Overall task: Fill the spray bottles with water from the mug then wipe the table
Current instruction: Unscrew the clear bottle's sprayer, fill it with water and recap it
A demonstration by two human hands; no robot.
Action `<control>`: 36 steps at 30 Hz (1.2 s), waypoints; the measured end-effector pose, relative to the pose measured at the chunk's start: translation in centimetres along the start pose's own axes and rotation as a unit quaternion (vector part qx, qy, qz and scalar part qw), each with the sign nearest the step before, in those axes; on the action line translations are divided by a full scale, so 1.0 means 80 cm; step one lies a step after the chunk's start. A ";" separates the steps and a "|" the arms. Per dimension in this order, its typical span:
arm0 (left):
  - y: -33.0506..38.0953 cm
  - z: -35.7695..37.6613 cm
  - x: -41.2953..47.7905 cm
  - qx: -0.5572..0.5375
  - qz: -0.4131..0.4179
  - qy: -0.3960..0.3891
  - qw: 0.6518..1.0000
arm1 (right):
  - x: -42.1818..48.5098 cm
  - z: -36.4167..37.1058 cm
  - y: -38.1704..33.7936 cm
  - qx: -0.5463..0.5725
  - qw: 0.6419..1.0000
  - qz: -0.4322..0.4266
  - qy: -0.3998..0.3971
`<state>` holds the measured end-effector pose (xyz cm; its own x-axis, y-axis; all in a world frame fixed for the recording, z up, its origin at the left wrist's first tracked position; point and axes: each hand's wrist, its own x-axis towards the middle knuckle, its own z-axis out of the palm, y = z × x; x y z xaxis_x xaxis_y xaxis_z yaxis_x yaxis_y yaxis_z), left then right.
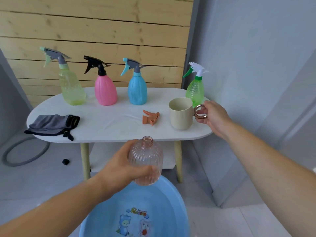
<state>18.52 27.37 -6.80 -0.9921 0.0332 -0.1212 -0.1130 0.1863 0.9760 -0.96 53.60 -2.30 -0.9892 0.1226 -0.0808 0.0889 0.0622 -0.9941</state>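
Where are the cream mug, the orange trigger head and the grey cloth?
cream mug point(181, 118): head view, on its outer wall.
orange trigger head point(151, 117): head view, on the middle of its body.
grey cloth point(51, 124): head view, on its folded top side.

Wood-plank wall point(95, 26) meets grey side wall point(256, 65) above grey floor point(34, 189).

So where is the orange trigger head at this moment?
In the head view, the orange trigger head lies on the white table, right of centre, just left of the cream mug and in front of the blue spray bottle.
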 end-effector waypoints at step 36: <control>-0.008 -0.021 0.005 -0.002 -0.026 0.029 0.999 | -0.058 0.151 -0.007 -0.492 0.811 -0.276 -0.154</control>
<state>18.11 25.65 -7.17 -0.9864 -0.0331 -0.1611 -0.1645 0.1830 0.9693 2.20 41.05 -2.24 -0.8789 -0.4371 0.1912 -0.4770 0.8025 -0.3584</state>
